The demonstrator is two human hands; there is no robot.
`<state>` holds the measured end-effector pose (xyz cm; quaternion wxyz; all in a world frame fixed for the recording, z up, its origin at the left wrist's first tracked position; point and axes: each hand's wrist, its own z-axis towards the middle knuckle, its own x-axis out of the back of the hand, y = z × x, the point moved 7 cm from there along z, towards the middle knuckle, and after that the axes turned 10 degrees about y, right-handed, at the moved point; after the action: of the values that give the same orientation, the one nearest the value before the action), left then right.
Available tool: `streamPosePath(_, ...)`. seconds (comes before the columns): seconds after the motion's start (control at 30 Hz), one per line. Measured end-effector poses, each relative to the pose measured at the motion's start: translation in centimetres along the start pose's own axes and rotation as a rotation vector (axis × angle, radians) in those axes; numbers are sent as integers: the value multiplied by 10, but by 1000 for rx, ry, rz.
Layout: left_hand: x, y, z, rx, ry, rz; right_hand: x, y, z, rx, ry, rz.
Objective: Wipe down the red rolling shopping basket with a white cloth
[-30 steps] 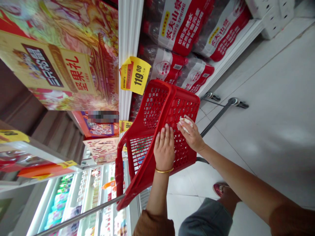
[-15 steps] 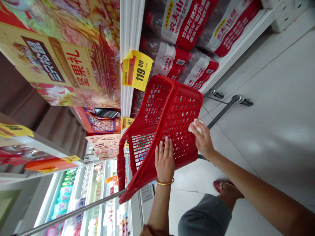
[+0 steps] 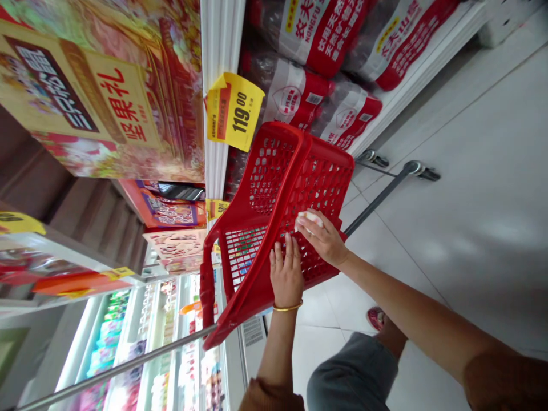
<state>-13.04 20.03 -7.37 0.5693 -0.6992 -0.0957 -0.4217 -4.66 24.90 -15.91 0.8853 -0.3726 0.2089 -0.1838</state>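
Observation:
A red plastic shopping cart (image 3: 291, 181) with perforated sides appears tilted in the sideways head view. My left hand (image 3: 287, 277), with a gold bangle at the wrist, lies flat against the cart's side near its upper edge, fingers stretched out. Just to its right, my right hand (image 3: 327, 242) presses a crumpled white cloth (image 3: 311, 220) onto the perforated side panel. The fingers are closed over this cloth, and part of it sticks out at the fingertips. The cart's handle (image 3: 207, 294) is free of both hands.
Shelves with red-labelled water bottles (image 3: 289, 94) stand right behind the cart. A yellow price tag (image 3: 236, 111) hangs beside a large nut gift box (image 3: 98, 91). A metal rail (image 3: 124, 368) crosses the lower left. Cart wheels (image 3: 422, 170) rest on the tiled floor (image 3: 479, 188).
My right hand has slid the cloth left along the cart's side, closer to my left hand. My left hand stays in nearly the same place. The view has shifted slightly.

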Motion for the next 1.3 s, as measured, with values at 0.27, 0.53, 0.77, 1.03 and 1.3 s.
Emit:
streamPosePath(0.27, -2, 1, 1, 2, 19, 10, 21, 28, -38, -104, 29, -43)
streamPosePath(0.53, -3, 3, 1, 19, 40, 14, 42, 38, -57, -224, 3, -71)
streamPosePath(0.77, -4, 4, 1, 36, 55, 1, 9, -13, -10, -136, -8, 2)
streamPosePath(1.03, -3, 5, 3, 37, 50, 0, 7, 8, -15, -8, 38, 6)
streamPosePath(1.3, -3, 7, 5, 37, 73, 1, 17, 28, -43, -139, 7, 5)
